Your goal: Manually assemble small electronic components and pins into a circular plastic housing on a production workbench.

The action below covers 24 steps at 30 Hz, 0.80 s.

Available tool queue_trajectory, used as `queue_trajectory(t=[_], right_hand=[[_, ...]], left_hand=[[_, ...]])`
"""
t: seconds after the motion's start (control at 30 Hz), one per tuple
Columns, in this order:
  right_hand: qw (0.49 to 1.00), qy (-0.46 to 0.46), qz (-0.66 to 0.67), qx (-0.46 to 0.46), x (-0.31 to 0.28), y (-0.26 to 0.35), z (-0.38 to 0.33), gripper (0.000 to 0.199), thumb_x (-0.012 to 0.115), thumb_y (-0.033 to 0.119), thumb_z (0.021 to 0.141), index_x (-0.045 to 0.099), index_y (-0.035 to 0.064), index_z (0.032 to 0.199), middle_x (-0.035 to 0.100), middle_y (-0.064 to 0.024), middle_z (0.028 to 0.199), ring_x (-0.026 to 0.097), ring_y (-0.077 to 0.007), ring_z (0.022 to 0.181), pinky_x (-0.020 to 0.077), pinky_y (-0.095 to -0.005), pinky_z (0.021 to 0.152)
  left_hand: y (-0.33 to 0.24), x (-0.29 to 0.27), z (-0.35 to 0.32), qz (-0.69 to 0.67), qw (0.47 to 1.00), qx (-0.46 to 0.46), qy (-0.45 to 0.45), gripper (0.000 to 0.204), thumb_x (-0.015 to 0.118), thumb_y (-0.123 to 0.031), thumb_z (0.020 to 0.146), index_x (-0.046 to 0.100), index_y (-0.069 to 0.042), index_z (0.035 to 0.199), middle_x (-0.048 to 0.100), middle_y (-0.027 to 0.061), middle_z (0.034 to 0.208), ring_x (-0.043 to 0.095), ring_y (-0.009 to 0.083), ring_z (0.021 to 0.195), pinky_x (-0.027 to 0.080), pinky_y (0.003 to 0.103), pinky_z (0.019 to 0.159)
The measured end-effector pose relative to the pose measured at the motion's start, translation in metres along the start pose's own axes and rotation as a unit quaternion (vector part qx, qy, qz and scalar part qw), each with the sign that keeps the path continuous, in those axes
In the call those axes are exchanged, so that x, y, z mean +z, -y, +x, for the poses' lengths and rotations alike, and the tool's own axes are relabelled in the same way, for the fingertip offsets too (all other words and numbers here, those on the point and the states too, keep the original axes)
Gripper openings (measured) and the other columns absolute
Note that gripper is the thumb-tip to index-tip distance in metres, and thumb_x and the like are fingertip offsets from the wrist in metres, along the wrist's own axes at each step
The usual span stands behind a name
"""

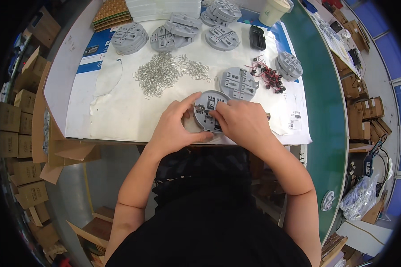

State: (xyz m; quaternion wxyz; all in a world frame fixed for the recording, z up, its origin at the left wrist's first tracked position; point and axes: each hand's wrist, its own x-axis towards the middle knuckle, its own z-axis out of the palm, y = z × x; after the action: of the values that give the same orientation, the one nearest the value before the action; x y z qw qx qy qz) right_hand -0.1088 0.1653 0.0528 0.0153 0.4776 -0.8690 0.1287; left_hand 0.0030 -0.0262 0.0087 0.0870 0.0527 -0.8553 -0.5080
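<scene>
A round grey plastic disc (208, 103) with slots sits near the table's front edge, held between both hands. My left hand (176, 124) grips its left rim, thumb and forefinger curled around it. My right hand (243, 120) covers its right side, with fingertips pressing on the disc's face. A second grey disc (239, 83) lies just behind it. A heap of small silver metal clips (162, 73) is spread further back on the left, and a cluster of small red and black parts (268, 74) lies to the right.
Several stacks of grey discs (130, 37) line the back of the white table (116, 111), another stack (289, 66) at the right. A black part (257, 37) and a paper cup (273, 10) stand behind. Cardboard boxes (18, 129) fill the left; a green surface (325, 115) runs right.
</scene>
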Motion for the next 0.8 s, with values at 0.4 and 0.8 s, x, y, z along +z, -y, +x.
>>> queue_trajectory(t=[0.4,0.8], right_hand=[[0.999,-0.017,0.018,-0.028,0.009,-0.003,0.004,0.030,0.066,0.034,0.101,0.069,0.0101,0.082,0.068,-0.0119,0.067,0.069,-0.0346,0.062,0.0523,-0.0467,0.053],[0.999,0.035,0.032,-0.003,0.009,0.014,0.007,0.027,0.065,0.029,0.101,0.066,0.0082,0.083,0.068,-0.0134,0.068,0.067,-0.0384,0.064,0.0504,-0.0513,0.056]], left_hand=[[0.004,0.003,0.000,-0.017,1.000,0.011,-0.015,0.102,0.101,-0.029,0.060,0.059,-0.012,0.151,0.065,0.0090,0.101,0.061,0.0232,0.088,0.054,0.038,0.086],[0.004,0.005,0.000,-0.009,1.000,0.021,-0.021,0.101,0.101,-0.030,0.061,0.058,-0.010,0.150,0.067,0.0094,0.100,0.062,0.0238,0.088,0.054,0.038,0.086]])
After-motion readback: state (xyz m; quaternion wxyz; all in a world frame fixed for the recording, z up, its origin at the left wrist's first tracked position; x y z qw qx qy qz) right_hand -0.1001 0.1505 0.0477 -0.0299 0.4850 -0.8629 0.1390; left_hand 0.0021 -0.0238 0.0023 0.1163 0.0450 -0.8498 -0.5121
